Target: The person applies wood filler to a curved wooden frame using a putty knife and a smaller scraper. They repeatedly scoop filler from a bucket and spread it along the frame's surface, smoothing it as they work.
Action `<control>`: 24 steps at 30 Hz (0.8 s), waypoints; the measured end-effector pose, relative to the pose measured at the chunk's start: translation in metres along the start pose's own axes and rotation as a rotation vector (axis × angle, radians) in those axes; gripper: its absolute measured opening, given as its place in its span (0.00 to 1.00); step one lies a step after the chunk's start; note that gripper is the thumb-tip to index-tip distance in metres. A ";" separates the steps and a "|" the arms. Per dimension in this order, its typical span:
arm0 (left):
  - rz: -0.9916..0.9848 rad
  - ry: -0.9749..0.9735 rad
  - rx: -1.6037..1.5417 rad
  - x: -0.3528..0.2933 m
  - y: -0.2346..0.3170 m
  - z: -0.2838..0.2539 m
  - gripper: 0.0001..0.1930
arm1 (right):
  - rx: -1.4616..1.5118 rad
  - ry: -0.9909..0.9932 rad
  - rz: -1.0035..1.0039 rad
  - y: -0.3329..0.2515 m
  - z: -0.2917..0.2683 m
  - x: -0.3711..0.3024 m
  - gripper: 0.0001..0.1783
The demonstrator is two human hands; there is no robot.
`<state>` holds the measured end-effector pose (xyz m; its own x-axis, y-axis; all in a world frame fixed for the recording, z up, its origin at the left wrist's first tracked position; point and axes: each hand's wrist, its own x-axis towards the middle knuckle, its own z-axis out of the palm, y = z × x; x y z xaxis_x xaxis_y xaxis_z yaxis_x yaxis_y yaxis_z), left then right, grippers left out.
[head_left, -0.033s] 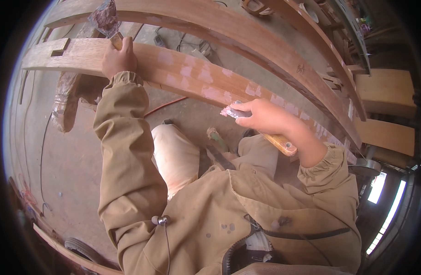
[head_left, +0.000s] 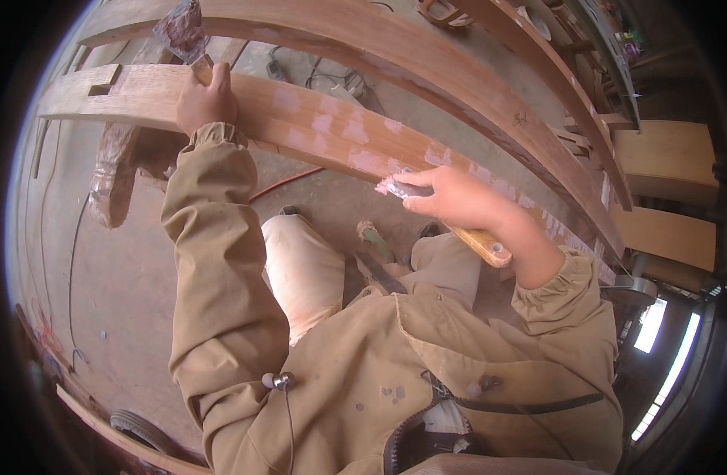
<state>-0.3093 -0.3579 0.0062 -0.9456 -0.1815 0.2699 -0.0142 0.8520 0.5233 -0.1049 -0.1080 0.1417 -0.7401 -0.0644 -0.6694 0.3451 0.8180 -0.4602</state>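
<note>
My left hand (head_left: pixel 207 103) is closed round the wooden handle of a putty knife (head_left: pixel 181 33), whose broad blade carries a lump of purplish-pink filler. That hand rests at the near curved wooden board (head_left: pixel 256 103). Pink filler patches dot the board's face and edge, mostly from its middle toward the right. In my right hand (head_left: pixel 462 198) is a second putty knife (head_left: pixel 486 245), its wooden handle end sticking out below the palm. Pink filler coats its blade tip, beside the board's near edge; whether it touches the wood I cannot tell.
More curved boards (head_left: pixel 324 28) run behind the near one. A wrapped support (head_left: pixel 114 178) stands under the left end. Cords and a red hose (head_left: pixel 284 182) lie on the floor. Light wooden panels (head_left: pixel 664 154) are at the right, and a tyre (head_left: pixel 142 430) lies lower left.
My right hand and its putty knife have shifted slightly left and away from me along the board. The left hand has stayed in place.
</note>
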 end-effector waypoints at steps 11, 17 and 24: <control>-0.091 0.044 -0.108 -0.002 0.005 -0.003 0.24 | -0.088 0.236 -0.072 -0.010 0.039 0.022 0.27; -0.091 0.001 -0.071 0.000 0.003 -0.001 0.24 | -0.056 0.151 0.073 0.020 0.023 -0.016 0.27; 0.266 0.093 0.222 -0.002 -0.007 0.006 0.07 | 0.381 0.215 0.215 0.075 -0.003 -0.061 0.25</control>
<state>-0.3091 -0.3601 -0.0029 -0.8922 0.0257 0.4509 0.1485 0.9596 0.2391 -0.0357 -0.0414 0.1500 -0.7171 0.2355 -0.6560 0.6606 0.5299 -0.5319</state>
